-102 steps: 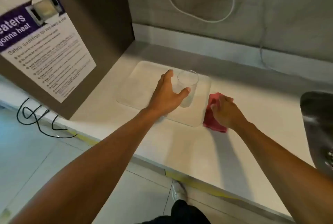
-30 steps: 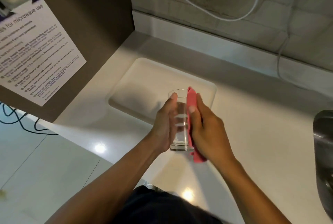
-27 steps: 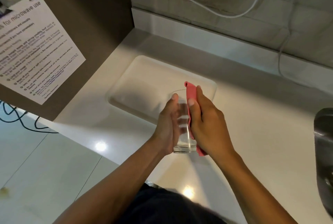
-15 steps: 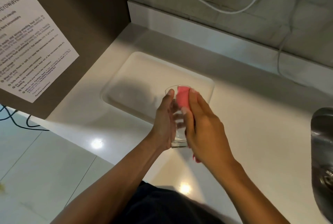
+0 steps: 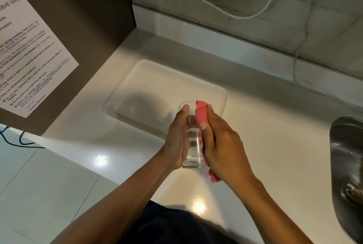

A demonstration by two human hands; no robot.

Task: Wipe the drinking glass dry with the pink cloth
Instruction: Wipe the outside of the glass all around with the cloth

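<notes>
A clear drinking glass (image 5: 193, 145) is held upright above the white counter, in front of my body. My left hand (image 5: 176, 139) grips its left side, thumb near the rim. My right hand (image 5: 220, 145) holds the pink cloth (image 5: 202, 115) and presses it against the glass's right side, thumb on the front of the cloth. The cloth's top folds over the rim and its lower end hangs out below my right palm. Most of the cloth is hidden under my right hand.
A shallow white tray (image 5: 137, 86) lies on the counter (image 5: 275, 125) behind the glass. A steel sink (image 5: 347, 155) is at the right edge. A dark cabinet side with a printed notice (image 5: 29, 57) stands left. White cables hang on the tiled wall.
Since 3.4 s ago both hands lifted the glass and cloth off the counter. In the last second the cloth slid along the glass's right side and rim; the glass stays held upright.
</notes>
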